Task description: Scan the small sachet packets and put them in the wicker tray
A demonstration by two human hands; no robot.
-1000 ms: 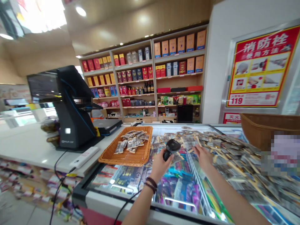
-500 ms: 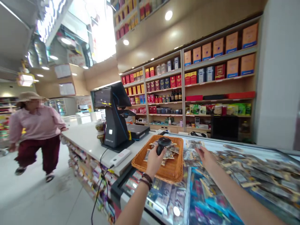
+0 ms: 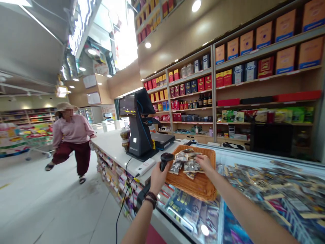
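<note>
My left hand (image 3: 159,174) is wrapped round the grip of a black handheld barcode scanner (image 3: 167,157), which points up at the left side of an orange wicker basket (image 3: 200,193). Small clear-and-brown packets (image 3: 191,166) lie in a loose pile inside that basket. Over the basket's right part reaches my right hand (image 3: 205,163), its fingertips pinched on a small packet at the pile's edge. The fingers partly hide this packet.
A black point-of-sale terminal (image 3: 138,135) stands on the white counter (image 3: 106,144), with a white power bank (image 3: 145,166) and cable before it. Many loose packets (image 3: 256,179) cover the glass case at right. A person (image 3: 72,132) in pink stands beyond the counter's left side.
My right hand has moved left from the packets on the glass into the basket. The scanner has shifted from above the basket to its left edge. The view has turned left.
</note>
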